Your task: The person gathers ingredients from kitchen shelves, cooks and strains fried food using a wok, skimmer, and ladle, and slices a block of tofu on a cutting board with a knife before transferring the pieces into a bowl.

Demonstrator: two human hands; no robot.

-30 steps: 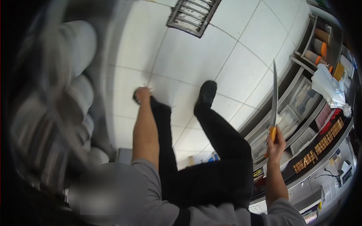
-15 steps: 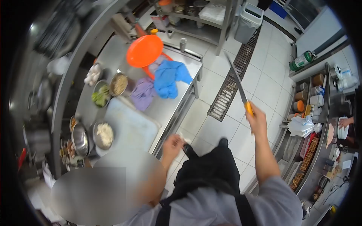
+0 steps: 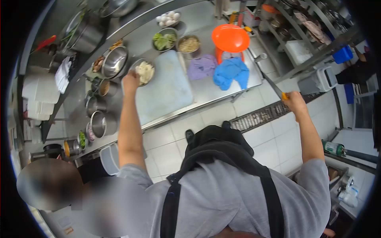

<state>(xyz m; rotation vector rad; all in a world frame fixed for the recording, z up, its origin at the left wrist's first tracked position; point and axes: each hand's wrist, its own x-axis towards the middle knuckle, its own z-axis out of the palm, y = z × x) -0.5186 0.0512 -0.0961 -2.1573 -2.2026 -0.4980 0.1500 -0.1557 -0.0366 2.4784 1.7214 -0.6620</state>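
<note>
My right hand (image 3: 295,104) is closed around the yellow handle of a knife (image 3: 274,85), held out to the right with its long blade pointing away, over the floor beside the table's end. My left hand (image 3: 131,82) is at the near left rim of a metal bowl (image 3: 149,82) holding white pieces (image 3: 144,72). Its fingers look curled together, and what they grip, if anything, is hidden. A white cutting board (image 3: 168,85) lies on the steel table (image 3: 204,95), just right of that bowl.
Behind the board stand bowls of green leaves (image 3: 163,41), shredded food (image 3: 189,44) and eggs (image 3: 168,18). Purple (image 3: 201,67) and blue cloths (image 3: 231,74) lie by an orange basin (image 3: 231,38). An empty metal bowl (image 3: 114,62) is farther left. Another person (image 3: 359,65) is at far right.
My view has turned left to face the table. My left hand has moved from beside the table edge to the bowl of white pieces. The knife remains in my right hand.
</note>
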